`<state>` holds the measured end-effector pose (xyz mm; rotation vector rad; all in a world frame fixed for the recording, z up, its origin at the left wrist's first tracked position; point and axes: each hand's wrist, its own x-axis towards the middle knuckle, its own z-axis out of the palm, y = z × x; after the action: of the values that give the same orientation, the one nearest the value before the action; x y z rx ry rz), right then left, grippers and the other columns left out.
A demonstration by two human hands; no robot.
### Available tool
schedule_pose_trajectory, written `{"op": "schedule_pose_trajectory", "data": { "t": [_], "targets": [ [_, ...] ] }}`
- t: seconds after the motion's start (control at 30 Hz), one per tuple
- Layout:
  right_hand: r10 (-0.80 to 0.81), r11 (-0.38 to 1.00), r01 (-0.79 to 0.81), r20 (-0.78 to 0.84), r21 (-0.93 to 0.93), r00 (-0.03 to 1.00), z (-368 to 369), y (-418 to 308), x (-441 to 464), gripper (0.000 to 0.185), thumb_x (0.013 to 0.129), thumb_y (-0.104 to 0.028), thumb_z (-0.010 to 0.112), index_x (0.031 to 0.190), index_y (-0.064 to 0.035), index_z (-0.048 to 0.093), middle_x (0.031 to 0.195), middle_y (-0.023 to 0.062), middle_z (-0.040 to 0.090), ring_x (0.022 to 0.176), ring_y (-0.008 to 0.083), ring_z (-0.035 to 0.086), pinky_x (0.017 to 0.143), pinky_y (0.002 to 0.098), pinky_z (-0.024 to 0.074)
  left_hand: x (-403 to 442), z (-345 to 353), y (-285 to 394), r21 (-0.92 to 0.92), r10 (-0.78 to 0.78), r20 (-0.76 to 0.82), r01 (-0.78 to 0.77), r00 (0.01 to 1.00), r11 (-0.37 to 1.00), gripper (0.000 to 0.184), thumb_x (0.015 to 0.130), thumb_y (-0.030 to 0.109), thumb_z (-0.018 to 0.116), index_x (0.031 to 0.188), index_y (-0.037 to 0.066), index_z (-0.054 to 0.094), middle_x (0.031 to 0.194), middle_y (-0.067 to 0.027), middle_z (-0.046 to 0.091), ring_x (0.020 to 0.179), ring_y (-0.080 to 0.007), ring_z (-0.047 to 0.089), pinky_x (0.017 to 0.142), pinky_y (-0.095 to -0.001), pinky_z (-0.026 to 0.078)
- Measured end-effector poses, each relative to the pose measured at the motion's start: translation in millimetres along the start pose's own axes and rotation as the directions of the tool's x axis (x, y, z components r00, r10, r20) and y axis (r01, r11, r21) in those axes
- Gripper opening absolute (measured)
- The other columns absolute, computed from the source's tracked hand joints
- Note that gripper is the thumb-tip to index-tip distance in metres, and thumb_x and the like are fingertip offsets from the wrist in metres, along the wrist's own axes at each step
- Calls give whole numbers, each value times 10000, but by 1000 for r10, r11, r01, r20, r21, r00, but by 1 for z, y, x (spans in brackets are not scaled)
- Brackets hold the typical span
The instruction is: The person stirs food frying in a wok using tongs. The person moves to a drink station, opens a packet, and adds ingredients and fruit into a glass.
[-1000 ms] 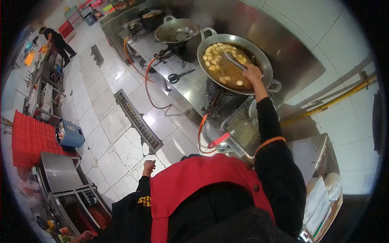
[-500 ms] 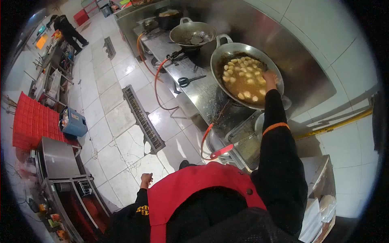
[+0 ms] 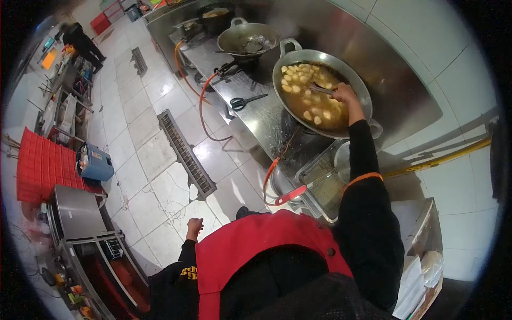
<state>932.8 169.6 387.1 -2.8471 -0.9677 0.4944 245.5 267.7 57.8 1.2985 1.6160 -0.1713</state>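
My right hand (image 3: 345, 95) is closed around the handle of a metal cooking utensil (image 3: 321, 89), whose working end is hidden in the liquid. It is over a large wok (image 3: 364, 98) with brown bubbling liquid and many pale round pieces of food (image 3: 295, 80). These lie mainly at the left and the near side of the wok. My left hand (image 3: 196, 226) hangs low beside the red apron (image 3: 266, 229), over the tiled floor, its fingers curled with nothing visible in them.
A second wok (image 3: 269, 36) and a dark pot (image 3: 216, 24) stand farther along the steel stove. Scissors (image 3: 245, 102) lie on its top. A tray (image 3: 325, 184) with a red-handled tool (image 3: 292, 195) is near me. A person (image 3: 82, 45) stands far left.
My right hand has moved left and nearer the wok's middle, and the utensil's handle now shows. The food pieces have shifted apart into two groups. My left hand stays low.
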Motion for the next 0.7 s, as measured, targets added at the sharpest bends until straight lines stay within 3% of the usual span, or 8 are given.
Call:
{"op": "schedule_pose_trajectory", "data": {
  "t": [0.13, 0.23, 0.3, 0.33, 0.4, 0.5, 0.63, 0.7],
  "targets": [
    [107, 988, -109, 21, 105, 994, -11, 18, 0, 386, 654, -168, 647, 1029, -98, 591, 860, 121, 602, 630, 162, 530, 544, 301, 401, 1, 0, 16, 27, -2, 18, 1, 1000, 1000, 312, 737, 271, 552, 857, -11, 610, 619, -90, 590, 481, -169, 562, 374, -294, 423],
    [121, 955, -83, -117, 285, 986, 8, 55, 28, 268, 619, -204, 616, 861, -95, 648, 793, 118, 619, 699, 247, 586, 645, 359, 459, 1, 0, 20, 83, 49, 54, -53, 997, 995, 315, 735, 280, 550, 836, -11, 615, 622, -92, 592, 478, -166, 561, 375, -292, 424],
    [129, 988, -58, -540, 146, 832, 21, 69, 41, 231, 641, -175, 589, 839, -64, 635, 759, 115, 618, 645, 247, 585, 572, 353, 456, 7, 2, 17, 27, 37, 37, -38, 999, 999, 317, 736, 287, 545, 825, -9, 617, 621, -88, 592, 476, -163, 561, 375, -294, 427],
    [130, 987, -59, -539, 147, 832, 12, 55, 27, 231, 641, -175, 589, 839, -64, 635, 759, 115, 618, 645, 247, 585, 572, 353, 456, 7, 1, 17, 29, 37, 36, -38, 999, 999, 317, 736, 287, 545, 825, -9, 617, 621, -88, 592, 476, -163, 561, 375, -294, 427],
    [367, 930, -329, -348, 167, 863, -6, 30, 3, 218, 664, -163, 564, 844, -50, 616, 819, 116, 616, 707, 259, 598, 587, 356, 469, 8, -1, 18, 82, 33, 39, -36, 999, 996, 319, 735, 290, 543, 826, -6, 616, 620, -87, 592, 479, -161, 564, 375, -294, 429],
    [474, 875, -400, -313, 273, 823, 7, 25, 18, 309, 588, -219, 602, 836, -33, 605, 872, 193, 589, 832, 302, 569, 653, 381, 440, 3, -4, 17, 95, 18, 19, -20, 1000, 995, 323, 733, 288, 546, 827, -14, 612, 620, -91, 592, 482, -162, 567, 376, -294, 432],
    [371, 919, -325, -208, 224, 905, 18, 11, 23, 258, 574, -194, 601, 744, -1, 603, 756, 198, 590, 748, 308, 584, 590, 383, 432, 1, -7, 9, 71, 31, 28, -33, 999, 997, 329, 732, 287, 550, 830, -22, 609, 624, -94, 594, 483, -161, 569, 376, -291, 433],
    [192, 981, -191, -45, 17, 980, 19, -2, 20, 315, 665, -306, 597, 871, -67, 616, 876, 114, 613, 776, 273, 596, 648, 380, 469, 6, -7, 3, 48, 30, 19, -31, 999, 998, 333, 732, 286, 551, 826, -28, 607, 624, -92, 594, 480, -162, 567, 378, -295, 434]
  ]
}}
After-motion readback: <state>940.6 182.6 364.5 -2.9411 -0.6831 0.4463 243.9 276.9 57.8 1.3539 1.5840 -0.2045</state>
